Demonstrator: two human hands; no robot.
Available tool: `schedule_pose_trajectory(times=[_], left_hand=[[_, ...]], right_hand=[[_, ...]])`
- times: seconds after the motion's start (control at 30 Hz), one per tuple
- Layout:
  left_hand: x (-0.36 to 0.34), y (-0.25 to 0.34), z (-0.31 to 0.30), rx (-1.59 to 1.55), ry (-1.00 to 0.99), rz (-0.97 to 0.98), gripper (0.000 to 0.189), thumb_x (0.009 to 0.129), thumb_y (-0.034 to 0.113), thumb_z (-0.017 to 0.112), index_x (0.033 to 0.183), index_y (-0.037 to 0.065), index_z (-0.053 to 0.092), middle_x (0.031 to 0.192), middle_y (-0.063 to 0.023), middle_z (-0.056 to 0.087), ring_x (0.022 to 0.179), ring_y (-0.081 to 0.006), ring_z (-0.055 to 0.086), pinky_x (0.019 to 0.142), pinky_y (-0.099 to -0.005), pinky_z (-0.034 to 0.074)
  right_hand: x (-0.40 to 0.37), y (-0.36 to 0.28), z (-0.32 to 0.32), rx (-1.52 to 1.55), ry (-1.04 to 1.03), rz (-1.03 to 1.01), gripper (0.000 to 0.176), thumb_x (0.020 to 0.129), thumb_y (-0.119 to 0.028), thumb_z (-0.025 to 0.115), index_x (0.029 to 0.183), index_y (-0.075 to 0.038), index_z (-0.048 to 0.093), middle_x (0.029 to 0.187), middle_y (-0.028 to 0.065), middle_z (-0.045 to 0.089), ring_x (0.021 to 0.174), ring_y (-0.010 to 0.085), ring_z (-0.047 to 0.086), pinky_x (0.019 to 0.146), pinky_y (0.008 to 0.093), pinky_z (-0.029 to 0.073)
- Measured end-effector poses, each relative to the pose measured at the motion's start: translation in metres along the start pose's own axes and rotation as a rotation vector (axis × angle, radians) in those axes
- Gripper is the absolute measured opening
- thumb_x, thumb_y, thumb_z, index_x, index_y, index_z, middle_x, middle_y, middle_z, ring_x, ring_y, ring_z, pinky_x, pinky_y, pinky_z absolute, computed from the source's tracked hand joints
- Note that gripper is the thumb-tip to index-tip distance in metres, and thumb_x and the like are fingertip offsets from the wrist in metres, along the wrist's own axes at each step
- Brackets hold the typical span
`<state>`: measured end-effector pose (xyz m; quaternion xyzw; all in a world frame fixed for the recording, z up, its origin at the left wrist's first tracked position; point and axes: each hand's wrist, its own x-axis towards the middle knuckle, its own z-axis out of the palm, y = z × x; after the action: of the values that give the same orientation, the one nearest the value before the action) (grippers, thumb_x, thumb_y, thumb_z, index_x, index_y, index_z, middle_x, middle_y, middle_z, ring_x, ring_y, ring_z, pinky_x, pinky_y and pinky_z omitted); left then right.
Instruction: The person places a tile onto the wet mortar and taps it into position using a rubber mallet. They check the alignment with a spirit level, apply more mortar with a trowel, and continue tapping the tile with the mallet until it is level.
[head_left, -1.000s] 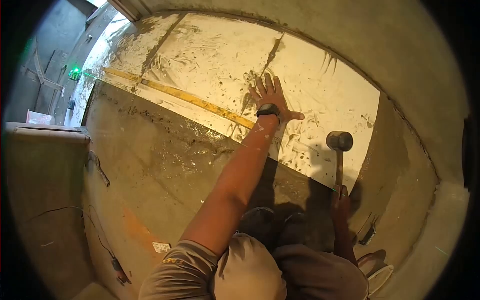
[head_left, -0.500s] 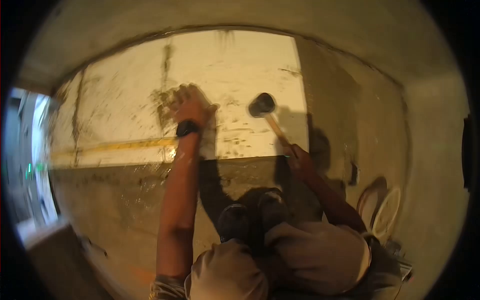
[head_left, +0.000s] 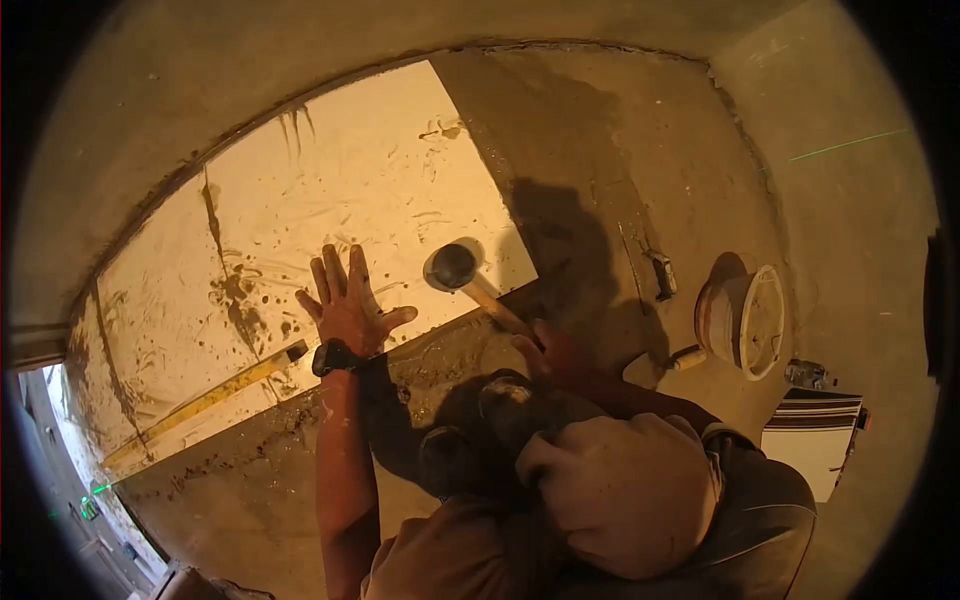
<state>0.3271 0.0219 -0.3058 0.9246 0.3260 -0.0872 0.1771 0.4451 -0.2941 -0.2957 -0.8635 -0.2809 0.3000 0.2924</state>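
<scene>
My left hand (head_left: 350, 310) lies with fingers spread on a pale, mud-smeared floor tile (head_left: 390, 130), near its front edge. A dark watch (head_left: 335, 357) is on that wrist. My right hand (head_left: 545, 350) is wrapped round the wooden handle of a black-headed rubber mallet (head_left: 450, 267). The mallet head is over the tile, to the right of my left hand, with its shadow close beside it. Left of my left wrist, a long yellow bar with a dark end (head_left: 230, 388), like a spirit level, rests across the tiles.
Damp mortar (head_left: 570, 130) borders the tiles on the right. Near the right wall stand a bucket (head_left: 764, 325), a trowel (head_left: 688, 357) and a small dark tool (head_left: 660, 277). A clear bottle (head_left: 806, 374) and a striped-edged panel (head_left: 812, 440) lie farther back. Green light marks the wall.
The view has swung right, so the tiles appear tilted and farther left, and more floor shows at right. My left hand's fingers are more spread; the mallet stays in my right hand.
</scene>
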Motion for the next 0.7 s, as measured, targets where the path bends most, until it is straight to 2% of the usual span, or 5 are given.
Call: schedule_pose_trajectory(times=[0.23, 0.37, 0.43, 0.57, 0.7], left_hand=[[-0.001, -0.007, 0.01, -0.018, 0.07, 0.019, 0.139, 0.054, 0.085, 0.076, 0.165, 0.023, 0.019, 0.172, -0.0173, 0.004, 0.158, -0.0385, 0.002, 0.12, -0.0701, 0.002], [-0.004, -0.011, 0.012, -0.088, 0.137, 0.054, 0.129, 0.067, 0.082, 0.071, 0.163, 0.012, 0.02, 0.17, -0.0204, 0.009, 0.158, -0.0378, 0.006, 0.122, -0.066, 0.003], [0.0, -0.014, 0.018, -0.102, 0.183, 0.019, 0.122, 0.077, 0.08, 0.064, 0.162, 0.005, 0.019, 0.17, -0.0228, 0.009, 0.158, -0.0377, 0.006, 0.124, -0.0613, 0.002], [0.023, -0.027, 0.025, -0.168, 0.265, -0.127, 0.108, 0.092, 0.072, 0.051, 0.162, 0.0, 0.012, 0.17, -0.0231, 0.006, 0.158, -0.0371, 0.0, 0.125, -0.0559, -0.004], [0.044, -0.035, -0.021, -0.171, 0.107, -0.375, 0.145, 0.067, 0.082, 0.073, 0.162, -0.002, 0.002, 0.169, -0.0268, -0.002, 0.157, -0.04, -0.006, 0.124, -0.0611, -0.003]], right_hand=[[0.021, -0.018, -0.004, -0.056, -0.093, -0.004, 0.049, 0.102, -0.051, 0.056, 0.094, -0.002, 0.053, 0.078, 0.0239, 0.064, 0.075, 0.0428, 0.065, 0.066, 0.0519, 0.047], [0.042, -0.017, 0.004, -0.058, -0.119, -0.001, 0.048, 0.102, -0.049, 0.057, 0.093, -0.002, 0.056, 0.073, 0.0221, 0.062, 0.072, 0.0427, 0.064, 0.065, 0.0524, 0.047], [0.057, -0.026, 0.006, -0.004, 0.042, -0.194, 0.045, 0.101, -0.046, 0.059, 0.096, -0.001, 0.059, 0.069, 0.0211, 0.061, 0.068, 0.0415, 0.064, 0.064, 0.0505, 0.046], [0.088, -0.084, -0.011, 0.137, -0.013, -0.237, 0.042, 0.1, -0.041, 0.061, 0.103, 0.0, 0.061, 0.07, 0.0206, 0.062, 0.067, 0.0391, 0.064, 0.062, 0.048, 0.046], [0.127, -0.135, -0.012, 0.125, 0.021, -0.357, 0.035, 0.102, -0.033, 0.057, 0.113, 0.0, 0.06, 0.071, 0.0204, 0.063, 0.067, 0.0377, 0.065, 0.062, 0.0459, 0.048]])
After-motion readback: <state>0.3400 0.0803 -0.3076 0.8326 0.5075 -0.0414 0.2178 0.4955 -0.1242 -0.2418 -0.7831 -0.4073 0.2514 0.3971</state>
